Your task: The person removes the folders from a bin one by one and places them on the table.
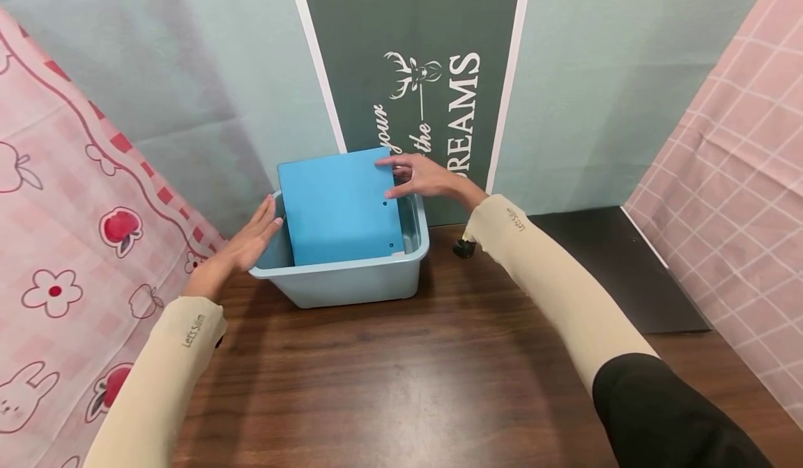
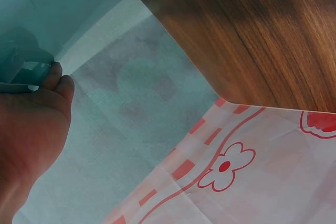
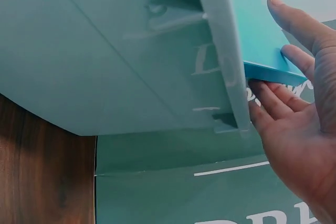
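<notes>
A blue binder (image 1: 341,210), with two small dark rivets near its right edge, leans upright inside a pale blue plastic tub (image 1: 351,287). My left hand (image 1: 247,238) lies at the tub's left rim, fingers fairly straight beside the binder's left edge. In the left wrist view its fingertips (image 2: 64,81) show right by the rim's handle. The right hand (image 1: 423,175) is spread about the binder's upper right edge. Seen from the right wrist, the thumb (image 3: 289,17) stands off the front cover while other fingers reach behind the binder's edge.
The tub stands on a dark wooden table (image 1: 376,384) against a green backdrop cloth (image 1: 414,8) with white lettering. To the right lies a flat black panel (image 1: 602,266). Pink patterned cloth (image 1: 56,231) hangs at the left, and pink checked cloth (image 1: 746,175) at the right.
</notes>
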`<state>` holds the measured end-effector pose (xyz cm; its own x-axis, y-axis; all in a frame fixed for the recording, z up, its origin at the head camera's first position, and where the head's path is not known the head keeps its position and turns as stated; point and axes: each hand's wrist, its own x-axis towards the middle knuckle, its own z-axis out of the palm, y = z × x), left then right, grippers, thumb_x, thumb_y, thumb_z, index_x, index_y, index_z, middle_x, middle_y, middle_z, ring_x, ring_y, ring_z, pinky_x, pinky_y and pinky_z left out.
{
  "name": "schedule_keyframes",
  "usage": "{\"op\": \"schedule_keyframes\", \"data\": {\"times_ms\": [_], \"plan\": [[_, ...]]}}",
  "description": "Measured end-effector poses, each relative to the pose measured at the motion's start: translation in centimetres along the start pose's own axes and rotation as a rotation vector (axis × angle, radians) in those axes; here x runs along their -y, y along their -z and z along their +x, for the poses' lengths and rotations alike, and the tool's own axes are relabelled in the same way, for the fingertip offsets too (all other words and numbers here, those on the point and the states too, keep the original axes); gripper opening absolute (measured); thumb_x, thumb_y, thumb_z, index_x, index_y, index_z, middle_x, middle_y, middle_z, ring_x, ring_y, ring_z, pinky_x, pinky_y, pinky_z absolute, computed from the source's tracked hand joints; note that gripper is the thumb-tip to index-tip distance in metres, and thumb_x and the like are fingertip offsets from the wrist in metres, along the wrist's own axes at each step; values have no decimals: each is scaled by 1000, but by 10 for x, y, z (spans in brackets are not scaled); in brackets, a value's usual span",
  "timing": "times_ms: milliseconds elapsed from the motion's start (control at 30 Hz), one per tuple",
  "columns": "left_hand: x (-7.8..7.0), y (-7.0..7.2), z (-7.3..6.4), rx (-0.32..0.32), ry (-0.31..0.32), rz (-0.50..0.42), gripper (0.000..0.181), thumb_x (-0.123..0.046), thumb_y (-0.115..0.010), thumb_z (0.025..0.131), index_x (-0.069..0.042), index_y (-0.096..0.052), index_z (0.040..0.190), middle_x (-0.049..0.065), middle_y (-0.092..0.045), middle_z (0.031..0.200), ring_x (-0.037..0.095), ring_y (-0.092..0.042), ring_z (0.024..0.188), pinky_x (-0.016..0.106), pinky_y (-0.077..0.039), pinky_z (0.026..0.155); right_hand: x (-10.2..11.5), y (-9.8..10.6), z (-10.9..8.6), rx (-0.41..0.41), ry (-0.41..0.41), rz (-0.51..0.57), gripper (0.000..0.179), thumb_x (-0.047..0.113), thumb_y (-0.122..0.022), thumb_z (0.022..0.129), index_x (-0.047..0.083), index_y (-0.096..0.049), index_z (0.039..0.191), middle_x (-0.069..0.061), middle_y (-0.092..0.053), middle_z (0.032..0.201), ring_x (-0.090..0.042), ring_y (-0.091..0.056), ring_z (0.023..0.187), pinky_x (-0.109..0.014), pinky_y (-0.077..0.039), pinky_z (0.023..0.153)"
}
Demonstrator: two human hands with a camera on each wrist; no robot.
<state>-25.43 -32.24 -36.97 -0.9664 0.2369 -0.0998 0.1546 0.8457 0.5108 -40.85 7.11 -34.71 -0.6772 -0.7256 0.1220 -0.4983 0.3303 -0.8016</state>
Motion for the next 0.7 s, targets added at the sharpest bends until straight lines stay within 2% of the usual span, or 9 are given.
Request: {"op": "schedule_keyframes", "data": {"times_ms": [200, 367, 433, 500, 600, 667, 700], "plan": [[-2, 0, 2, 1, 24, -1, 73, -48, -20, 116, -10, 17, 167, 12, 23, 175, 39, 13, 163, 71, 0, 125, 6, 2, 2, 13, 32, 56, 73, 19, -87, 89, 17, -56, 155, -10, -40, 164, -43, -49, 146, -56, -41, 120], [-1, 1, 1, -4, 29, -14, 72, -49, -19, 116, -13, 18, 167, 10, 23, 176, 39, 12, 163, 70, 0, 125, 11, 0, 4, 25, 53, 70, 71, 18, -87, 89, 17, -58, 153, -9, -42, 160, -41, -51, 144, -54, -43, 118], [-2, 1, 0, -3, 27, -12, 71, -48, -19, 116, -13, 18, 167, 10, 23, 176, 39, 12, 163, 70, 0, 125, 11, -1, 5, 32, 67, 75, 71, 16, -87, 89, 16, -57, 153, -10, -45, 156, -38, -56, 135, -49, -47, 114], [-1, 1, 0, -4, 25, -4, 71, -47, -18, 116, -13, 18, 167, 11, 23, 176, 39, 11, 163, 70, 0, 126, 10, -2, 7, 38, 88, 71, 71, 14, -87, 89, 14, -57, 153, -12, -51, 148, -34, -60, 121, -42, -50, 104], [-2, 1, 1, -6, 12, 9, 69, -44, -17, 117, -11, 17, 167, 13, 22, 176, 40, 11, 162, 69, -1, 126, 7, -4, 9, 44, 117, 61, 70, 12, -88, 88, 12, -59, 152, -13, -58, 134, -31, -57, 103, -36, -48, 89], [-2, 1, 3, -7, 8, 16, 69, -44, -18, 117, -10, 17, 167, 14, 21, 176, 41, 11, 162, 69, -1, 126, 5, -5, 10, 46, 126, 44, 68, 12, -88, 88, 11, -60, 150, -15, -59, 124, -30, -53, 96, -34, -45, 84], [-3, 1, 3, -6, 5, 16, 69, -43, -17, 117, -9, 16, 167, 15, 21, 176, 41, 10, 162, 69, -1, 126, 5, -5, 10, 49, 125, 41, 68, 12, -88, 88, 12, -61, 150, -14, -60, 126, -28, -55, 98, -33, -47, 87]]}}
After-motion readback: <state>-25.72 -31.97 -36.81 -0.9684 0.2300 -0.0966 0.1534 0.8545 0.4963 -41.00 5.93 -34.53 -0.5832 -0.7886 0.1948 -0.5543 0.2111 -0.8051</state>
